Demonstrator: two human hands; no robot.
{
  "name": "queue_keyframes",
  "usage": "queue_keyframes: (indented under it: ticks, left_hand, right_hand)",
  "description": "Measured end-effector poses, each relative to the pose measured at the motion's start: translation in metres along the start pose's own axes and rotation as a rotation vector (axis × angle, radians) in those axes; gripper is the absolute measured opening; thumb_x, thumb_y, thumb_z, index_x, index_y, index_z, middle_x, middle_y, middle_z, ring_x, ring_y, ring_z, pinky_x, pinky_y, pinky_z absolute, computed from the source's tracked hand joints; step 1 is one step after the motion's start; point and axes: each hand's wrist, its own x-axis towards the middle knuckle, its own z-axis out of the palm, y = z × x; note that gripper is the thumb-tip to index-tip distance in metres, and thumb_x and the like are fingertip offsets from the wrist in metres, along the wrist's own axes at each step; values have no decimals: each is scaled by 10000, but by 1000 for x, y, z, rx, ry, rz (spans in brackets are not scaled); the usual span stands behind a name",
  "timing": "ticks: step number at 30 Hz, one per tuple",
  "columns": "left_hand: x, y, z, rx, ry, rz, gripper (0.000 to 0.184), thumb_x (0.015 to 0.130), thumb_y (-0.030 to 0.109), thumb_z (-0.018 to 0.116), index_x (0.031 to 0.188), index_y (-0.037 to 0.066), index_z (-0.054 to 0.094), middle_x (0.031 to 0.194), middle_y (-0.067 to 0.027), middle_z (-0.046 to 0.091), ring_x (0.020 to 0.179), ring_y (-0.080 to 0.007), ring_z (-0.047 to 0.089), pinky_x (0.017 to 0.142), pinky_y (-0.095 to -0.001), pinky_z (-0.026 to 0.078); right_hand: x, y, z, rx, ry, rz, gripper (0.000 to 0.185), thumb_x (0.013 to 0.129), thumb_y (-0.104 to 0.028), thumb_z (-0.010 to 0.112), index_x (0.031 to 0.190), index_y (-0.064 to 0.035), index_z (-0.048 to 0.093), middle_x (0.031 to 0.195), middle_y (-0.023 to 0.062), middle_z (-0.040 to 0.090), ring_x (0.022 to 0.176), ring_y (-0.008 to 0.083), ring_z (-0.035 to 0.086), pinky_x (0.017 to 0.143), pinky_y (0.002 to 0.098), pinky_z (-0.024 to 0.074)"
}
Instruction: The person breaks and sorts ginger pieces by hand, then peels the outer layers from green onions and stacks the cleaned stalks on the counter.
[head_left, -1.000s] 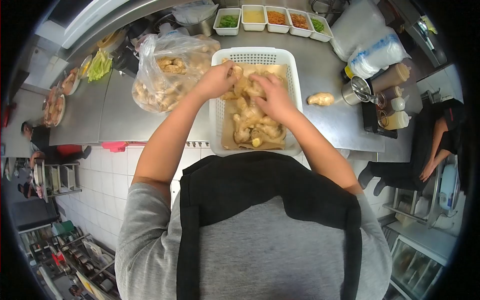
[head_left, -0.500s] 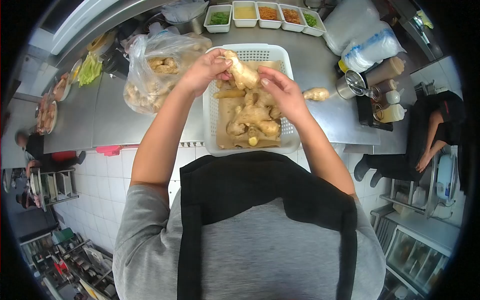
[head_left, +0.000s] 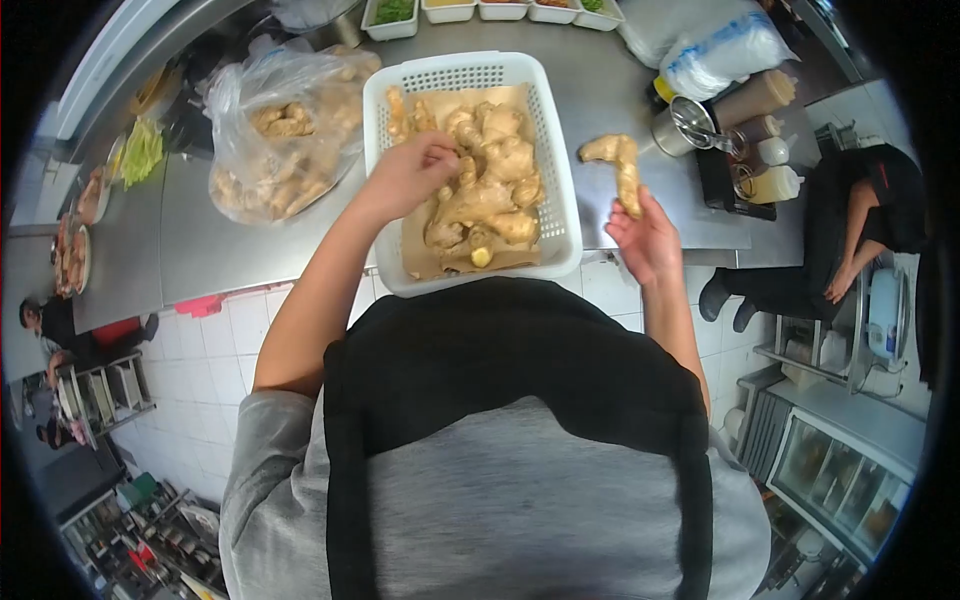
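Note:
My left hand is over the left part of a white perforated basket, its fingers curled at the ginger pile; whether it grips a piece is hidden. Several pale brown ginger roots lie on brown paper inside the basket. To the right of the basket, my right hand holds the lower end of a long bent ginger piece by the fingertips. The upper end of that piece reaches over the steel counter.
A clear plastic bag of ginger stands left of the basket. At the right are a metal pot, sauce bottles and bagged plastic. White trays line the back. A person stands at far right.
My right hand has moved from the basket to the right and now holds a ginger piece. My left hand has lowered toward the pile, and the piece held up earlier is no longer raised.

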Motion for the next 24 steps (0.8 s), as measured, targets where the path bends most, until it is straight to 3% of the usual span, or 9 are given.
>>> queue_keyframes:
  ticks: [2,5,11,14,15,18,19,22,24]
  left_hand:
    - [-2,21,16,285,-6,21,430,753,290,687,1076,55,529,944,-124,593,916,-233,570,839,-331,444]
    - [-2,21,38,434,22,114,503,648,308,768,1010,50,533,880,-158,589,881,-296,574,830,-351,439]
    - [2,5,12,-139,-8,-162,409,666,220,778,930,75,501,827,-23,532,735,-112,525,651,-244,430]
    - [3,-2,3,-438,67,-18,358,680,118,762,939,99,515,786,29,495,653,-53,455,566,-188,366]
    - [1,4,-2,-379,67,-23,351,686,91,752,945,97,515,791,30,497,659,-55,464,572,-191,377]
    - [-5,23,-14,-272,31,-39,355,697,37,732,973,92,515,821,28,506,684,-58,486,603,-202,409]
    - [-7,27,-18,-278,1,-45,368,697,34,732,987,90,514,840,25,513,695,-57,490,621,-205,418]
    - [-8,29,-17,-317,-104,-3,403,695,44,736,1029,79,513,904,9,535,749,-58,510,680,-211,436]
    - [-9,31,-11,-345,-130,54,433,683,69,750,1050,75,521,895,11,534,739,-57,496,673,-213,426]
  right_hand:
    - [-13,-3,9,-177,81,-78,318,896,-219,514,1134,-13,470,868,103,595,692,170,597,653,297,512]
    - [-21,-3,23,-393,137,-236,273,871,-165,552,1100,-23,505,870,91,597,680,146,582,635,270,498]
    - [-36,-4,67,-1027,-298,-410,288,807,-170,622,1069,-68,566,934,68,611,764,158,572,687,298,475]
    - [-30,9,95,-1464,-441,-539,344,777,-250,661,1071,-91,577,964,74,607,786,196,571,712,326,470]
    - [-28,11,100,-1617,-463,-597,369,766,-281,674,1072,-98,579,973,78,603,788,209,569,718,335,469]
    - [-13,-1,112,-1608,-406,-466,498,729,-372,702,1120,-101,558,992,105,587,801,240,565,737,347,469]
    - [-7,-4,119,-1494,-324,-598,563,701,-351,735,1163,-105,526,970,100,577,819,224,565,729,328,474]
    - [25,-6,140,-1077,-297,-618,606,696,-282,753,1206,-94,483,965,88,561,819,183,561,704,315,484]
    - [39,-7,150,-976,-502,-396,586,697,-206,755,1195,-77,474,962,72,548,821,159,554,691,312,491]
